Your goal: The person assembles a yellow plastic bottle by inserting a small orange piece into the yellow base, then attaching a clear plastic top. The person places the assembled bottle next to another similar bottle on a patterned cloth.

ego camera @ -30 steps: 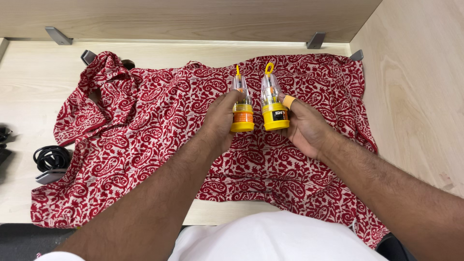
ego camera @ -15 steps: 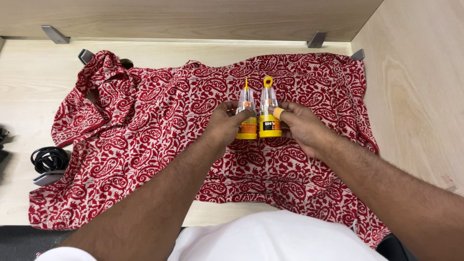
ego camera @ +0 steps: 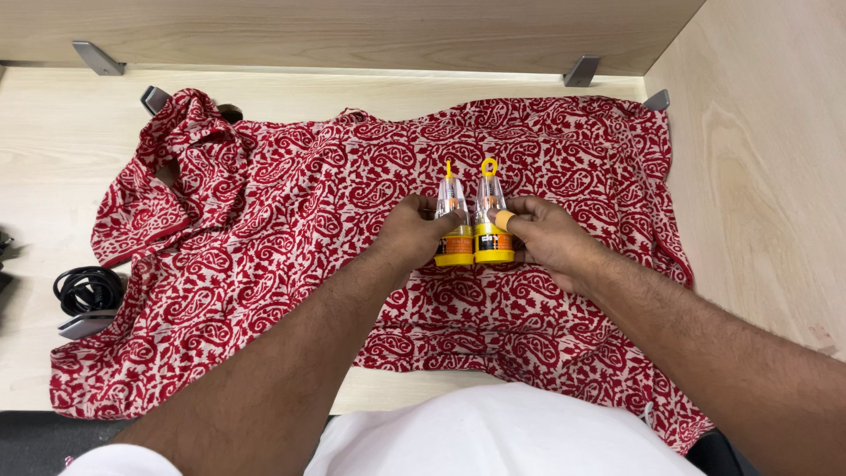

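Note:
Two small clear bottles with yellow bases and yellow tips stand side by side on a red paisley cloth [ego camera: 291,238]. My left hand [ego camera: 412,234] grips the left bottle [ego camera: 453,231], which has an orange band. My right hand [ego camera: 551,236] grips the right bottle [ego camera: 490,220], whose top ends in a yellow ring; an orange tape wraps one fingertip. The bottles touch each other near the cloth's middle.
The cloth lies spread over a light wooden tabletop [ego camera: 53,159], bunched at its far left corner. A coiled black cable [ego camera: 86,289] lies at the left edge. A wooden side wall [ego camera: 758,176] rises on the right. Metal brackets [ego camera: 97,58] sit along the back board.
Both hands have brought the two bottles down and closer together, from held apart above the cloth to standing side by side on it.

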